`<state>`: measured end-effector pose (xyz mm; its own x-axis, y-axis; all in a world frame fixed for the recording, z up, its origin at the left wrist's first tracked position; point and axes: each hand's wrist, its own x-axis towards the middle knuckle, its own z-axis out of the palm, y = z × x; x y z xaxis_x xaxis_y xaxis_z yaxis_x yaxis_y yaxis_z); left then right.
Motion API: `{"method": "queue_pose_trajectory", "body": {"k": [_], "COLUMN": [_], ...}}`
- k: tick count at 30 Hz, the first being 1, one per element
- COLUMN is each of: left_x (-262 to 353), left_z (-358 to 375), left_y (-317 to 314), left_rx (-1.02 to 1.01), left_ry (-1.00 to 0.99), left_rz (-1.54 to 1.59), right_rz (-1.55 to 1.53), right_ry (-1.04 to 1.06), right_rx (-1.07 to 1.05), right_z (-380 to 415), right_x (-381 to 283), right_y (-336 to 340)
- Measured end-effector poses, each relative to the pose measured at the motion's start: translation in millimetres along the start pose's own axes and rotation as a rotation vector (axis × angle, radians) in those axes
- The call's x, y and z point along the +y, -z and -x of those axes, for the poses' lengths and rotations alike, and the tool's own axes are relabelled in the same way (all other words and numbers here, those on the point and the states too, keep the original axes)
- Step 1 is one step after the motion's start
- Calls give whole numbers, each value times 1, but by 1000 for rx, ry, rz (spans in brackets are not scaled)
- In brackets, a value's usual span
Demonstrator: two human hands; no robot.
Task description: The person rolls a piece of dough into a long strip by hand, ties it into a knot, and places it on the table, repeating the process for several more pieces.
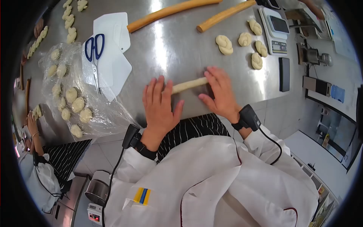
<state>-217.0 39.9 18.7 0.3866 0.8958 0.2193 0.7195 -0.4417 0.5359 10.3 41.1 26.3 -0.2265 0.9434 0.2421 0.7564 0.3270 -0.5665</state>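
A pale dough rope point(189, 85) lies on the steel table between my two hands. My left hand point(159, 102) rests flat over its left end, fingers stretched out and thumb apart. Over the right end is my right hand point(220, 90), fingers extended and thumb spread towards the left. The rope's ends are hidden under my fingers. Beyond my right hand sit several knotted dough pieces point(224, 44). To the left of my left hand, round dough balls point(78, 104) lie under a clear plastic sheet point(107, 120).
Blue-handled scissors point(95, 60) lie on white plastic scrapers point(121, 70). Two wooden rolling pins point(166, 16) rest at the back. At right are a scale point(279, 46) with a phone and a black box point(284, 74). A co-worker's hand point(32, 123) holds braided dough at far left.
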Motion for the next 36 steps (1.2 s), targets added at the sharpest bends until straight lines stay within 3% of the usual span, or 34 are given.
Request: {"method": "queue_pose_trajectory", "body": {"k": [3,6,9,11,15,16,18,21,23,25,30,33,36], "left_x": [7,13,23,31,-9,-8,6,38,21,8,51,29,3], "left_z": [-7,6,36,36,-66,-64,-19,17,-20,-67,2,-35,-50], "left_y": [-11,-25,-19,-27,-36,-35,-26,-35,-44,-40,-36,-43,-42], "left_rx": [45,-100,-203,-123,-9,20,-127,-18,28,3,53,50,96], "left_ry": [36,-6,-36,39,116,97,22,90,120,345,262,386,328], "left_rz": [-77,-212,-153,-176,-369,-367,-300,-401,-461,-624,-546,-579,-491], "right_rz": [116,309,254,202,133,241,237,211,190,248,232,291,221], "right_ry": [39,130,161,198,332,408,386,350,305,303,244,208,280], "right_rx": [-82,-226,-310,-255,-79,-62,-117,-115,-78,-25,-81,12,29], "right_z": [-12,-18,41,28,-92,-92,-34,-8,-22,-84,1,-36,-65], "right_x": [-7,-1,-9,0,41,48,38,29,33,42,21,33,53], "right_y": [-13,-28,-16,-18,-48,-52,-28,-22,-31,-41,0,-27,-30]}}
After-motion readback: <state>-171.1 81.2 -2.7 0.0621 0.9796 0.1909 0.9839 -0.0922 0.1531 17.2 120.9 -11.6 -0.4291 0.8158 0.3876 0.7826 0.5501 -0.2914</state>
